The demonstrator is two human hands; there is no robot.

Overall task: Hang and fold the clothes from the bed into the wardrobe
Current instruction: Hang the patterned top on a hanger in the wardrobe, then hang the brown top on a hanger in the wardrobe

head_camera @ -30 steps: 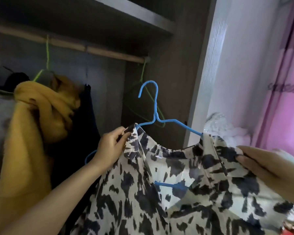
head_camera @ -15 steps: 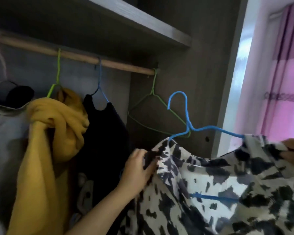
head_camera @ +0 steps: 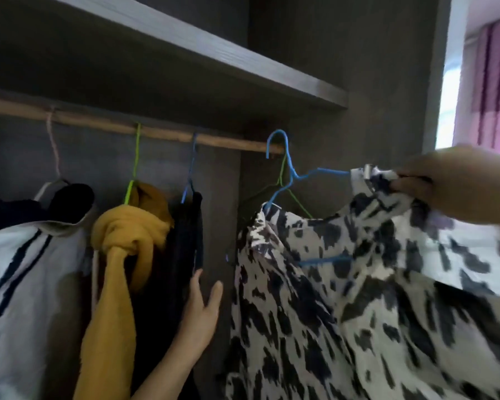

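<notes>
Patterned shirt [head_camera: 344,298] on blue hanger [head_camera: 289,168]; right hand [head_camera: 445,186] pinches shoulder; left hand [head_camera: 199,316] open, fingers spread.

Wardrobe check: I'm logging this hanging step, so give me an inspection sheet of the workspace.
Surface: wooden rail under a shelf.
Job's things: cow-print garment on a blue hanger, hook at the rail's end.
Clutter: yellow garment, dark garment, striped garment, empty green hanger.
Grippers: right hand pinches the garment; left hand open, beside the dark garment.
Cables: nothing seen.
Surroundings: pink curtain.
</notes>
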